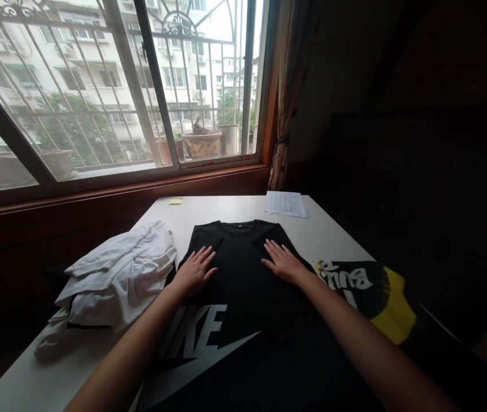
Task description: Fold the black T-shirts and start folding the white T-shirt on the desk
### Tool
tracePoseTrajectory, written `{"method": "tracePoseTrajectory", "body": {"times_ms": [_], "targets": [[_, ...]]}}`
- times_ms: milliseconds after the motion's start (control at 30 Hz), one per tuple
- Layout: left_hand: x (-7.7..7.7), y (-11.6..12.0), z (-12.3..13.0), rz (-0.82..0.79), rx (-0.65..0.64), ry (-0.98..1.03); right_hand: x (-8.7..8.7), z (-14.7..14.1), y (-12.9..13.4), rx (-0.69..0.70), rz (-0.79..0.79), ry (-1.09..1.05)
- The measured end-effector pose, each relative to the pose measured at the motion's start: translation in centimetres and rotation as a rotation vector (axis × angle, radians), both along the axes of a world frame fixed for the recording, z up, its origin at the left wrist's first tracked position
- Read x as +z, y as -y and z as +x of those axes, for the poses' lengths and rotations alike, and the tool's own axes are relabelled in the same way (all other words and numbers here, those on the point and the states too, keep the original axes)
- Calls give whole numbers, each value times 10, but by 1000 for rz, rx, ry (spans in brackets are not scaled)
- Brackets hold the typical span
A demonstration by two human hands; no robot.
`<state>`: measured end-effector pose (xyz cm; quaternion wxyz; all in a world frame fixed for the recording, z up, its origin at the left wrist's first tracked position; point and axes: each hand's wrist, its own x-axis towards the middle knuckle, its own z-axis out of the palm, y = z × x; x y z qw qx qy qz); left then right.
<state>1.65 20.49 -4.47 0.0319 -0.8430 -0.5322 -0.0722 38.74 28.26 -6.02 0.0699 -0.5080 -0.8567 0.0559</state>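
The tabletop point(329, 232) carries a black T-shirt point(241, 280) at its middle, neckline toward the far edge. A rumpled white garment point(123, 280) overlaps the left edge; a black-and-yellow garment point(391, 306) lies along the right. Papers point(286, 204) sit at the far right corner. The left hand point(194, 271) and right hand point(285, 261) press flat on the T-shirt, fingers slightly spread. A yellow note point(176, 201) sits by the far left corner.

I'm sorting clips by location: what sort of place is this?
Probably a room in a home, perhaps a flat: a patterned fabric curtain hangs beside a large glass window, pale multi-storey buildings stand outside, and a black fabric T-shirt lies spread on a white flat-topped table.
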Motion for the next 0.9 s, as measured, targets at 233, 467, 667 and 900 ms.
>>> {"method": "tracePoseTrajectory", "body": {"times_ms": [233,467,667,900], "targets": [[-18,2,4,34,-13,20,2,-4,7,-8,6,51],[-6,-3,0,39,-45,-23,15,-16,22,-10,96,67],[10,39,15,127,-139,-14,20,-26,102,108,93,12],[-10,116,23,9,-153,-24,10,-6,165,124,12,-20]]}}
